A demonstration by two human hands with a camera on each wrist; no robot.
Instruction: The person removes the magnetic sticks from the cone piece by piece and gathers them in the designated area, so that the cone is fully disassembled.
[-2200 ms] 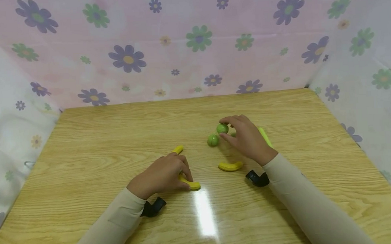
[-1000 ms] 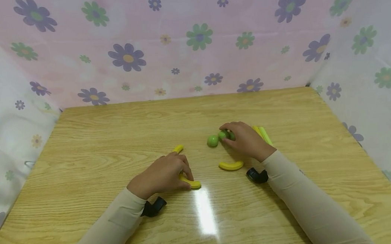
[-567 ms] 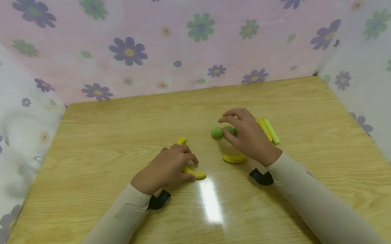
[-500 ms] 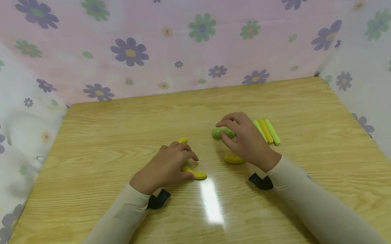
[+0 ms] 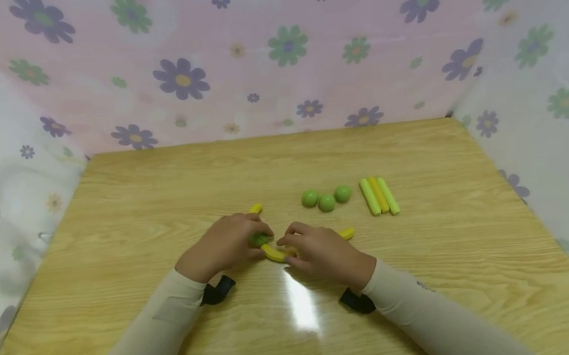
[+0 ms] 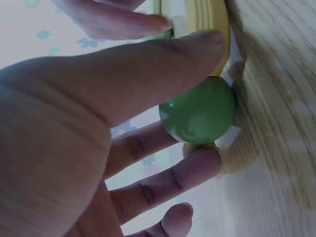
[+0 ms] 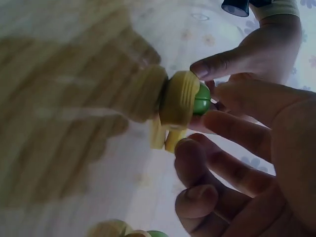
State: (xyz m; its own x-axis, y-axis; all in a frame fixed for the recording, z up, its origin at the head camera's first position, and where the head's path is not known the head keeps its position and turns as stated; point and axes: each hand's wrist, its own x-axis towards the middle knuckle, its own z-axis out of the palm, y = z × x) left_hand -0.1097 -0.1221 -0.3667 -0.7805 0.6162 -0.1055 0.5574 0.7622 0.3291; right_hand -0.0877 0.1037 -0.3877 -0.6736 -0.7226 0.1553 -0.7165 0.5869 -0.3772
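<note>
My left hand (image 5: pixel 225 241) is cupped round a green ball (image 6: pixel 197 111) on the table, its thumb on one side and fingers on the other. The thumb tip also rests on a yellow, banana-shaped piece (image 5: pixel 273 253) that abuts the ball. Another yellow piece (image 5: pixel 255 208) pokes out beyond this hand. My right hand (image 5: pixel 325 253) has come in from the right, with thumb and index finger parted at the free end of the banana-shaped piece; its fingers are loosely bent. Partly covered by the right hand is a further yellow piece (image 5: pixel 347 233).
Farther back, three green balls (image 5: pixel 327 202) sit close together. To their right lie three sticks side by side, a yellow stick (image 5: pixel 378 194) between two light green ones. A flowered cloth (image 5: pixel 238 66) hangs behind the wooden table (image 5: pixel 168 190).
My right hand let go of a green ball beside the others, then moved down and left to the banana-shaped piece. The balls and sticks are now uncovered. My left hand stayed nearly in place.
</note>
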